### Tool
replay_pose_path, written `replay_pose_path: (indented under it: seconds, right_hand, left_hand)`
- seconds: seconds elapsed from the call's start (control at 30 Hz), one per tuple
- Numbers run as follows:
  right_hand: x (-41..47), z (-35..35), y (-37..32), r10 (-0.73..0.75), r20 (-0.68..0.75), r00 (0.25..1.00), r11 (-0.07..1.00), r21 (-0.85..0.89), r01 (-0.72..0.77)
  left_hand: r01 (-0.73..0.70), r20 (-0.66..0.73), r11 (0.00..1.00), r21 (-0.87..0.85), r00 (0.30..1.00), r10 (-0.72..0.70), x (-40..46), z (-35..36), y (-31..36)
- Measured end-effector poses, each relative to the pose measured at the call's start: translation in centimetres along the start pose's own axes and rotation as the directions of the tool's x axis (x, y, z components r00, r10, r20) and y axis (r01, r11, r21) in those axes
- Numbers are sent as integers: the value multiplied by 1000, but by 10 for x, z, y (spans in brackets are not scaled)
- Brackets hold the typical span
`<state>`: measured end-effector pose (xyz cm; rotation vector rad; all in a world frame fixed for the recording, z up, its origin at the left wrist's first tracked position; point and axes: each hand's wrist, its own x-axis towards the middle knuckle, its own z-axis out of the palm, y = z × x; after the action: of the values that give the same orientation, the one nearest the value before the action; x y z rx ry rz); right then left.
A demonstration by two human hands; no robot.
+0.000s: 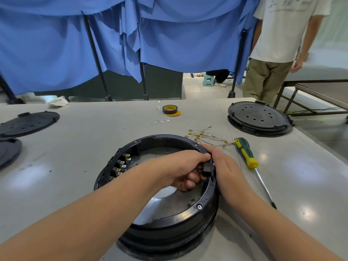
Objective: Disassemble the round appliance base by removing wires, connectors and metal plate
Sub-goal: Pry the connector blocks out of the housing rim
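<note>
Round black appliance base point(169, 228) is sitting near the table's point(79, 147) front edge, open side up, with a metal plate point(162, 202) lying in its bottom. Going from nine o'clock across: two black perforated discs point(28, 123) are lying at the table's left edge. Inside the base, at about ten o'clock on its rim, a row of black connectors point(120, 167) with brass and silver tabs is standing against the wall. The left hand point(180, 169) is reaching into the base, its fingers curling around a small black connector block point(206, 169) at about two o'clock on the rim. The right hand point(224, 170) is gripping the rim's outside at that same spot, fingers wrapping over the edge. At twelve o'clock, farther back, a roll of dark tape point(170, 109) is resting on a yellow disc. Loose pale wires point(207, 136) with brass terminals are lying just beyond the right hand, beside a green-and-yellow screwdriver point(248, 157). At two o'clock, another black disc point(259, 118) is sitting near the far corner, where a person point(278, 44) is standing.
</note>
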<state>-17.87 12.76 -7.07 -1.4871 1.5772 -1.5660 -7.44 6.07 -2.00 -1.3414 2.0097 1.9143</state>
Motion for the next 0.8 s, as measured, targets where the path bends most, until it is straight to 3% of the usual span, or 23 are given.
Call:
replay_pose_path:
  seconds: [0.1, 0.27, 0.37, 0.43, 0.5, 0.6, 0.7, 0.8]
  right_hand:
    - [0, 0, 2, -7, -7, 1000, 1000, 4, 7]
    - [1, 0, 2, 2, -9, 1000, 1000, -14, -2]
    - [-1, -1, 4, 7, -25, 1000, 1000, 6, -6]
    - [-4, -3, 2, -18, -48, 999, 1000, 19, 19]
    - [-6, -6, -3, -83, -52, 995, 997, 0, 83]
    - [-7, -13, -11, -137, 3, 991, 989, -52, 137]
    - [-7, -20, -16, -196, 59, 979, 967, -152, 203]
    - [-4, -23, -18, -205, 86, 975, 961, -171, 218]
  left_hand:
    - [-17, 69, 995, -98, 997, 24, -5, -1, 4]
    - [-24, 95, 996, -91, 995, 33, -10, -3, 3]
    - [3, 41, 998, -69, 999, 0, -9, -3, 4]
    - [-9, -85, 1000, -18, 996, 7, -9, -4, 5]
    - [-75, -242, 994, 83, 966, 93, -11, -8, 4]
    - [-212, -393, 929, 303, 860, 325, -18, -13, 1]
    - [-327, -380, 809, 489, 755, 535, -32, -18, -3]
    - [-367, -244, 679, 636, 739, 628, -42, -21, -10]
